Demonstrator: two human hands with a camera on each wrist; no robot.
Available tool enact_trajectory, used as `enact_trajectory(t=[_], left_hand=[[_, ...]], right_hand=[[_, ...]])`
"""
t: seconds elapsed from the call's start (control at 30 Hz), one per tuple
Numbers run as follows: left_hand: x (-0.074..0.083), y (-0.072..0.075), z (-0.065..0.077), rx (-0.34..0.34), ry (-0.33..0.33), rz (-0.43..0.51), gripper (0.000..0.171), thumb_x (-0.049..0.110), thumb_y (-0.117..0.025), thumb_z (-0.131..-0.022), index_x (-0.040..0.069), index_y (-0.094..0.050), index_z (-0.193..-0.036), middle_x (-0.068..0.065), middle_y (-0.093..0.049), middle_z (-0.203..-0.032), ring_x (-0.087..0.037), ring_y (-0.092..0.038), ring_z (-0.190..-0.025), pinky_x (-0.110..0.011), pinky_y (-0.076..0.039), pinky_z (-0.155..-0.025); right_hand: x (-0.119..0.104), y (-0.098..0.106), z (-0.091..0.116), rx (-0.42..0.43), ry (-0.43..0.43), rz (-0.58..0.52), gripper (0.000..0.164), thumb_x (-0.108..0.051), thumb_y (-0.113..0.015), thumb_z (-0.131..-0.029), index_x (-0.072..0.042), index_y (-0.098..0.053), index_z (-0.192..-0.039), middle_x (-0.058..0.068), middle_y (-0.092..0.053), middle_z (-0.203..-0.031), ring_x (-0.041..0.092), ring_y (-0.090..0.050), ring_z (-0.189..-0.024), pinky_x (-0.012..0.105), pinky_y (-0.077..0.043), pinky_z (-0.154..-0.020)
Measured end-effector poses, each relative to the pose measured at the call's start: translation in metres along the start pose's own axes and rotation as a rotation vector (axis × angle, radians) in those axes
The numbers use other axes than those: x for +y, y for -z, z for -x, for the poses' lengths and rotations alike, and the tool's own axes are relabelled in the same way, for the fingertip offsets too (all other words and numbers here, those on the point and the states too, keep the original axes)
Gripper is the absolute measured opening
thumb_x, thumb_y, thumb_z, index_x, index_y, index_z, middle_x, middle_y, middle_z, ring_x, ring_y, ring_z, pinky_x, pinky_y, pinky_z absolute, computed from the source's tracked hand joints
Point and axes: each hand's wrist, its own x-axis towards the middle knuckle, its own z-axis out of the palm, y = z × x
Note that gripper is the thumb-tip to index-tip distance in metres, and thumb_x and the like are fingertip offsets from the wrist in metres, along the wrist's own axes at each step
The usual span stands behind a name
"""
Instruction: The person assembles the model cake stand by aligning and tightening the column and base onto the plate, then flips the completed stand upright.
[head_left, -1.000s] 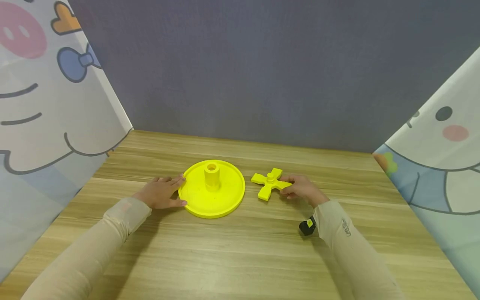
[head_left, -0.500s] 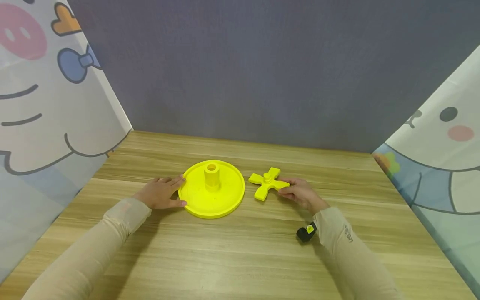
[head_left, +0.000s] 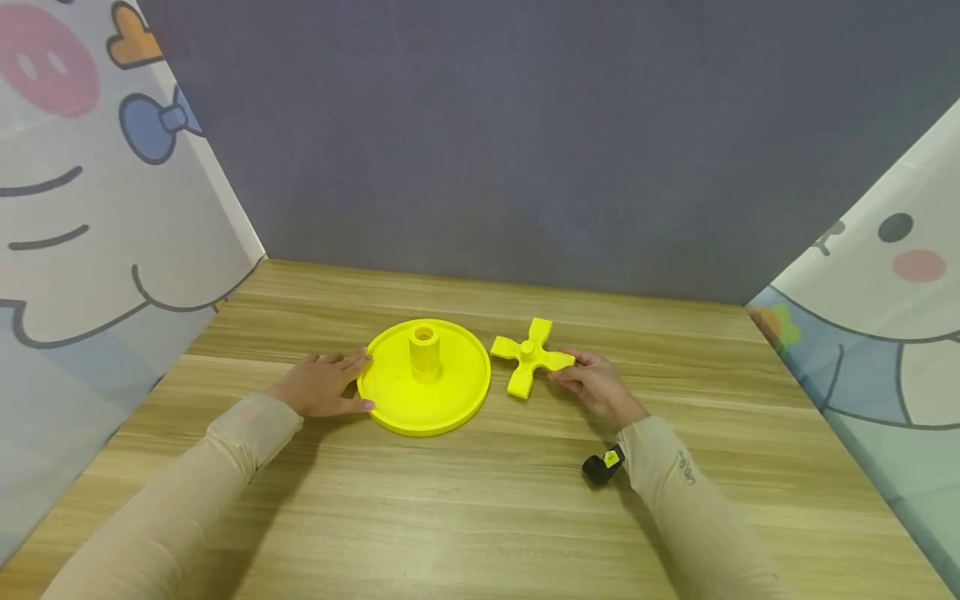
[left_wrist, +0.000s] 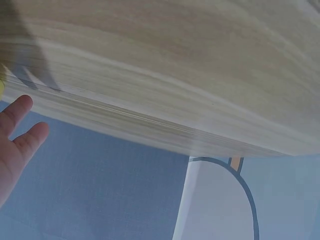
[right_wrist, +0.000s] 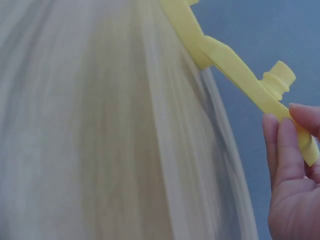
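A round yellow plate (head_left: 457,400) with a raised rim lies flat on the table, a hollow upright post (head_left: 425,358) standing at its middle. My left hand (head_left: 318,386) rests at the plate's left rim with fingers spread and fairly straight. A yellow four-armed cross piece (head_left: 528,354) with a short round stub on its upper face is just right of the plate, apart from it. Its right arm is pinched between the thumb and fingers of my right hand (head_left: 597,387). In the right wrist view the cross piece (right_wrist: 240,75) looks tilted. Only a few left fingertips show in the left wrist view.
The wood-grain table (head_left: 420,517) backs onto a dark grey panel (head_left: 480,150). Cartoon-printed cloths stand along the left (head_left: 180,242) and right (head_left: 862,367) sides. A small black camera (head_left: 602,467) hangs at my right wrist.
My right hand has shifted slightly left with the cross piece, which has turned and tipped a little. My left hand and the round plate have stayed put.
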Motion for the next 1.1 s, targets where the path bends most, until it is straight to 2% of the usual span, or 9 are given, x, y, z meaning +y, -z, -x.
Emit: enact_trajectory(t=[0.13,0.4,0.67,0.87,1.1], left_hand=[[0.002,0.002,0.0,0.0,-0.004,0.003,0.084,0.057,-0.054,-0.09,-0.005,-0.037,-0.143,-0.024,-0.036,-0.147,-0.05,-0.043,-0.123,-0.07,-0.031,-0.096],[0.001,0.001,0.0,0.021,-0.02,0.0,0.083,0.056,-0.055,-0.09,-0.006,-0.038,-0.142,-0.024,-0.038,-0.146,-0.05,-0.044,-0.122,-0.07,-0.032,-0.096],[-0.001,-0.002,0.0,0.038,-0.03,-0.006,0.082,0.056,-0.055,-0.09,-0.006,-0.039,-0.142,-0.023,-0.038,-0.146,-0.048,-0.045,-0.123,-0.069,-0.033,-0.096],[0.0,-0.001,-0.001,0.033,-0.03,-0.003,0.082,0.055,-0.055,-0.091,-0.006,-0.038,-0.142,-0.024,-0.038,-0.146,-0.049,-0.044,-0.123,-0.069,-0.032,-0.096],[0.0,-0.001,-0.001,0.034,-0.029,0.004,0.083,0.056,-0.056,-0.09,-0.006,-0.038,-0.142,-0.024,-0.038,-0.146,-0.048,-0.045,-0.123,-0.07,-0.032,-0.096]], right_hand=[[0.0,-0.006,-0.001,0.018,0.028,0.006,0.056,0.017,-0.045,-0.091,0.013,-0.027,-0.144,0.006,-0.053,-0.094,0.012,-0.066,-0.079,0.018,-0.052,-0.078],[0.002,-0.023,-0.011,0.1,0.089,0.018,0.057,0.019,-0.05,-0.087,0.012,-0.034,-0.141,0.004,-0.058,-0.095,0.011,-0.064,-0.08,0.02,-0.053,-0.078],[-0.002,-0.042,-0.02,0.134,0.147,0.049,0.055,0.018,-0.053,-0.086,0.012,-0.04,-0.138,0.002,-0.06,-0.094,0.012,-0.064,-0.079,0.02,-0.054,-0.075],[-0.007,-0.053,-0.023,0.144,0.141,0.119,0.055,0.017,-0.059,-0.083,0.008,-0.046,-0.136,0.003,-0.059,-0.096,0.01,-0.061,-0.079,0.021,-0.053,-0.076],[-0.012,-0.07,-0.029,0.187,0.154,0.213,0.054,0.012,-0.063,-0.082,0.002,-0.053,-0.134,0.004,-0.06,-0.096,0.007,-0.054,-0.072,0.017,-0.049,-0.067]])
